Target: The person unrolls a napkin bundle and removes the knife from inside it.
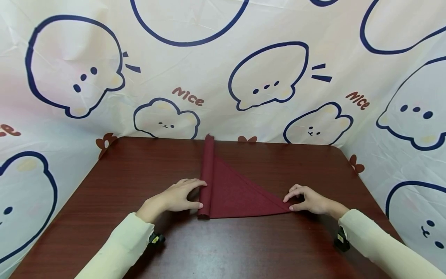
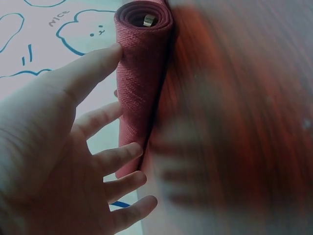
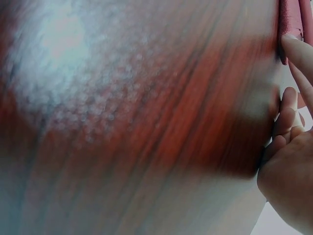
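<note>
A dark red cloth [image 1: 240, 193] lies on the table, its left part wound into a long narrow roll [image 1: 208, 174] and the rest a flat triangle tapering to the right. My left hand [image 1: 177, 195] is at the near part of the roll, with thumb and index fingertips touching its left side. In the left wrist view its fingers are spread and fairly straight along the roll [image 2: 142, 63], whose spiral end holds a small pale tag [image 2: 149, 20]. My right hand [image 1: 311, 199] holds the right corner between thumb and index finger, other fingers bent; the right wrist view shows the thumb on the cloth [image 3: 292, 22].
The dark brown wooden table [image 1: 156, 159] has a glossy reflection near its front. A pale sheet [image 1: 216, 77] printed with blue cartoon outlines and "Nice" hangs along the back and both sides. Each wrist carries a small black camera.
</note>
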### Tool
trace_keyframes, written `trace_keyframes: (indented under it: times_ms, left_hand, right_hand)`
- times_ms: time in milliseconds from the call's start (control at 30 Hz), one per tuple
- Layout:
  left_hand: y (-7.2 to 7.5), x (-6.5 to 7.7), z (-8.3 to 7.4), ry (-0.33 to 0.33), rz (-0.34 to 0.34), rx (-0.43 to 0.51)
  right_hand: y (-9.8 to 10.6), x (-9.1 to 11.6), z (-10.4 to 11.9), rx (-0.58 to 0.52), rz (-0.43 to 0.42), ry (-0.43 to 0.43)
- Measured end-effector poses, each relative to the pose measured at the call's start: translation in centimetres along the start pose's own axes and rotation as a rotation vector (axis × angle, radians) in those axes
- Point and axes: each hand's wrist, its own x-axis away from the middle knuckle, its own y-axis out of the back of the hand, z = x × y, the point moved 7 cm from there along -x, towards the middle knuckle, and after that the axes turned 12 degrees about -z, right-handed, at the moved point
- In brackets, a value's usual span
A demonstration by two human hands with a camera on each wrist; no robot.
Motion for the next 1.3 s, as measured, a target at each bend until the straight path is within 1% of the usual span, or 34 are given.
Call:
trace_keyframes:
  times_ms: [233, 367, 467, 600, 833, 967, 1133, 1300]
  left_hand:
    - [0.2, 0.4, 0.2, -0.017, -0.015, 0.025]
    - [0.0, 0.6, 0.2, -0.030, -0.027, 0.052]
    - [-0.2, 0.7, 0.3, -0.030, -0.033, 0.066]
    - [-0.3, 0.4, 0.1, -0.028, -0.036, 0.072]
    - [0.1, 0.0, 0.0, -0.013, -0.026, 0.073]
    - [0.2, 0.1, 0.0, -0.001, -0.045, 0.077]
    - [0.6, -0.2, -0.7, -0.006, -0.083, 0.082]
    - [0.7, -0.9, -1.9, -0.020, -0.089, 0.093]
  right_hand:
    - [-0.2, 0.1, 0.0, -0.006, -0.008, 0.013]
    - [-0.1, 0.3, 0.0, -0.005, -0.014, 0.015]
    - [0.0, 0.4, 0.1, -0.004, -0.016, 0.013]
    - [0.3, 0.5, 0.1, -0.004, -0.015, 0.005]
    - [0.5, 0.1, 0.0, 0.003, -0.023, 0.023]
    - [0.3, -0.1, 0.0, -0.004, -0.013, 0.033]
    - [0.1, -0.1, 0.0, -0.002, -0.005, 0.033]
    - [0.0, -0.1, 0.0, 0.000, 0.000, 0.016]
